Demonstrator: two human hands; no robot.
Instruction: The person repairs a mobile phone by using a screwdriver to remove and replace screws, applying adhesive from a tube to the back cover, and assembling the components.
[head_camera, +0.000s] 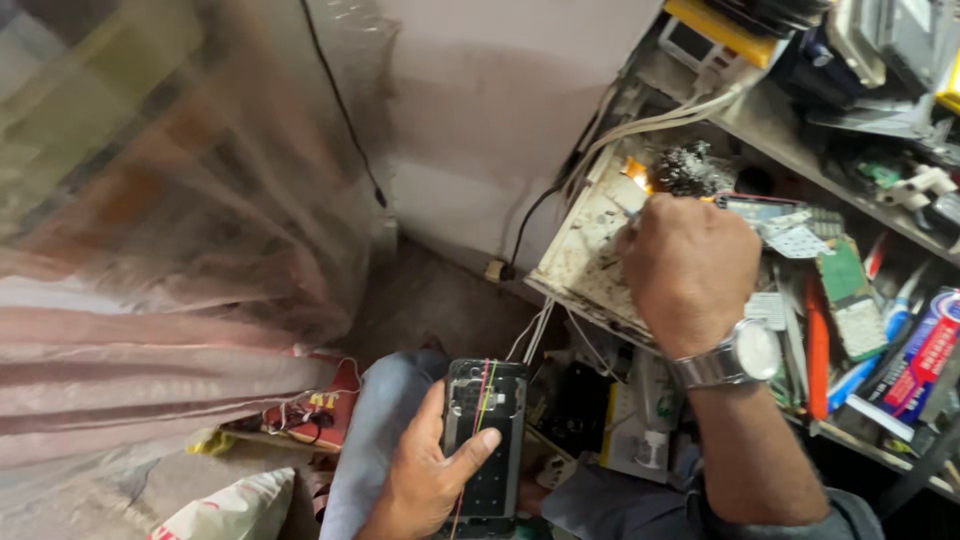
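From my feed I see the left hand (425, 480) low at about six o'clock, its fingers wrapped around an opened phone (485, 440) held upright over the knee, thumb laid across its lower back; thin red and green wires (484, 400) run down the phone's middle. The phone sits directly in that grasp, well apart from the right hand (690, 270), which is up at about two o'clock over the cluttered surface (590, 250). That hand's fingers are clenched round a thin tool whose body I can barely make out; a small orange glow (636, 175) shows at its tip, just beside a ball of metal wool (690, 168). A silver wristwatch (745, 355) sits on the right wrist. To the right of it lie circuit boards (845, 290) and a red-handled tool (817, 345) amid the clutter.
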